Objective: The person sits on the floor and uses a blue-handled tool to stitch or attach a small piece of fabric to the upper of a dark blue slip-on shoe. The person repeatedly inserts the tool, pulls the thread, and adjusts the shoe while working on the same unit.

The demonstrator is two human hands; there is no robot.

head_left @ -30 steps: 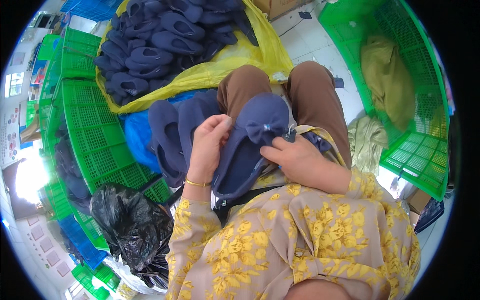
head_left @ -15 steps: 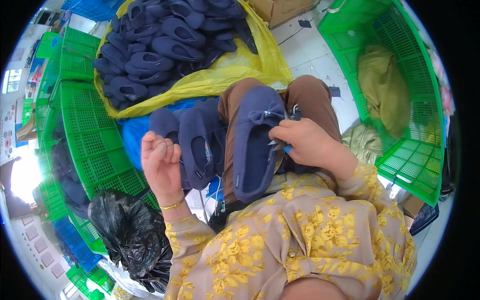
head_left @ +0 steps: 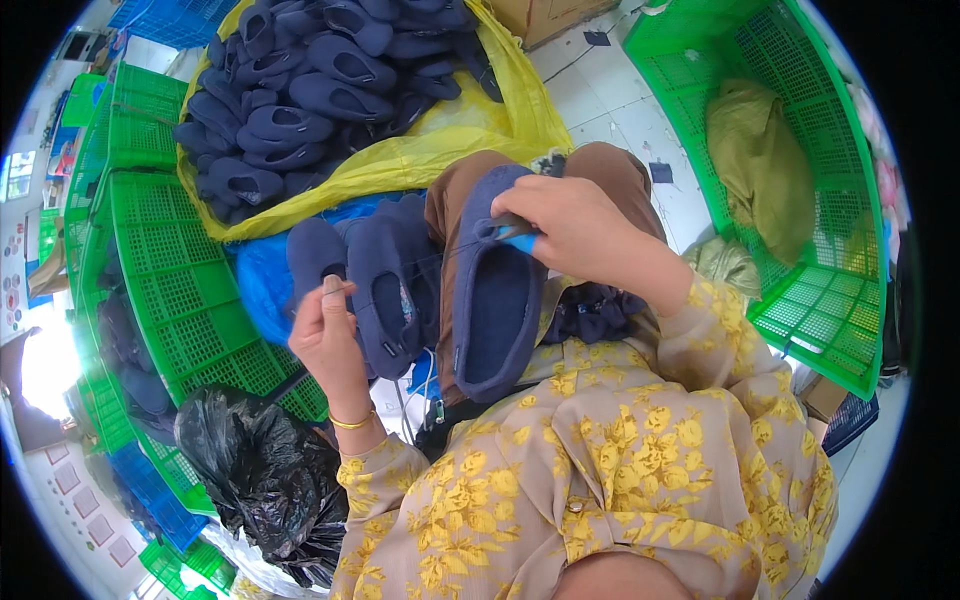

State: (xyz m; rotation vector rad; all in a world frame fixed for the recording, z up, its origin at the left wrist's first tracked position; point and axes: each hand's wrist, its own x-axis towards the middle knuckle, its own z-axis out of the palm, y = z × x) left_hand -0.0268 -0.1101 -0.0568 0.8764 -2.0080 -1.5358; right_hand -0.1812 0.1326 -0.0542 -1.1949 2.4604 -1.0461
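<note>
Now the dark navy felt-like slipper (head_left: 497,315), a long oval with a rounded toe and deep open mouth, lies across the person's lap over the left thigh, toe pointing away. Its small fabric bow (head_left: 486,229), plain to see half a second ago, is mostly covered, because the right hand (head_left: 575,225) has moved from the side of the opening up to the toe. That hand is closed around a small tool with a smooth blue part (head_left: 518,240); the metal tips visible before are hidden. The left hand (head_left: 328,330), against the slipper's side a second ago, is well apart from it, thumb and finger pinched together on what looks like a thin dark thread (head_left: 348,288) stretching toward the bow. Soft, crumpled dark fabric pieces (head_left: 595,312), formerly almost hidden, show beside the slipper on the lap. Matching navy slippers (head_left: 378,290) stand in a row just left of the matte brown trousers (head_left: 615,180), near crinkled blue plastic (head_left: 260,290). Beyond, a heap of navy slippers (head_left: 335,95) fills a creased yellow sack (head_left: 400,165). Latticed green plastic crates (head_left: 215,290) flank the left, near a glossy, wrinkled black plastic bag (head_left: 250,470).
</note>
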